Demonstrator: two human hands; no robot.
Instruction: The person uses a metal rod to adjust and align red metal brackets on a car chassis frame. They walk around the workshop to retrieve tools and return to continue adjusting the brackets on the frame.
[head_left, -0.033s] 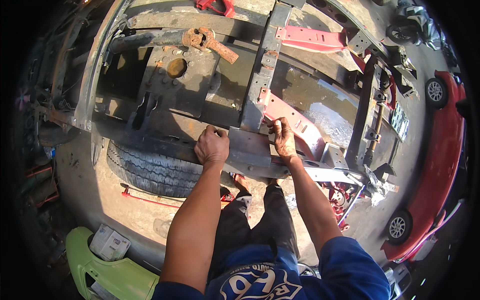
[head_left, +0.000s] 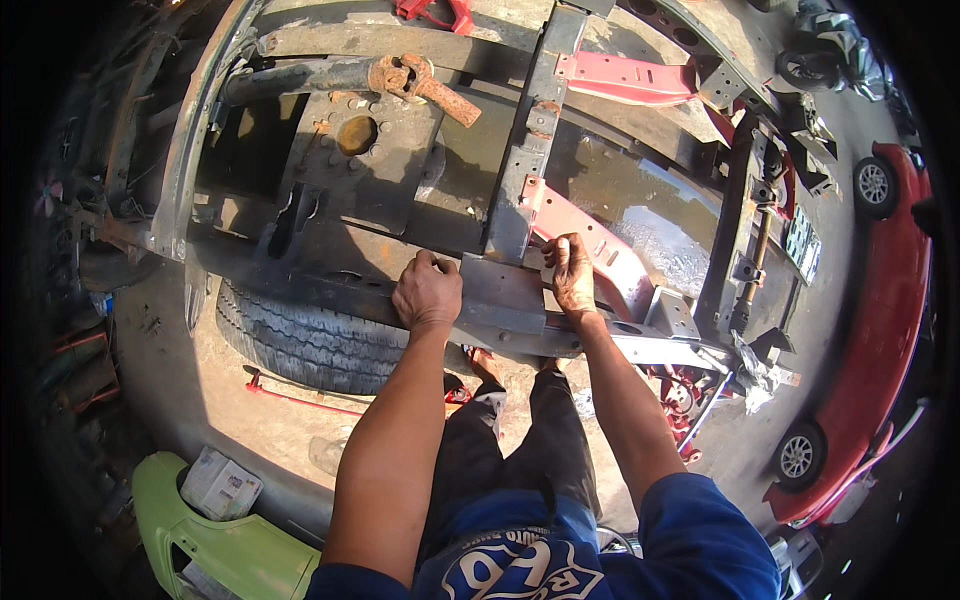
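Note:
A grey, bent metal plate [head_left: 502, 290] lies over the near rail of a vehicle chassis frame [head_left: 300, 276], where a dark crossmember [head_left: 522, 170] meets it. My left hand [head_left: 428, 292] is closed in a fist at the plate's left end, resting on the rail. Its fingertips are hidden behind the knuckles. Just past the plate's right end, my right hand [head_left: 570, 278] has its fingers curled in toward the thumb. Whatever either hand grips, if anything, does not show. A pink-red bracket arm [head_left: 590, 240] slants away beyond my right hand.
Under the rail, left of my legs, is a tire [head_left: 300, 340]. A rusty universal joint [head_left: 410, 78] on a shaft lies across the frame. A light green body panel [head_left: 160, 500] sits at lower left. To the right stands a red car [head_left: 870, 330], with a motorcycle [head_left: 825, 60] behind.

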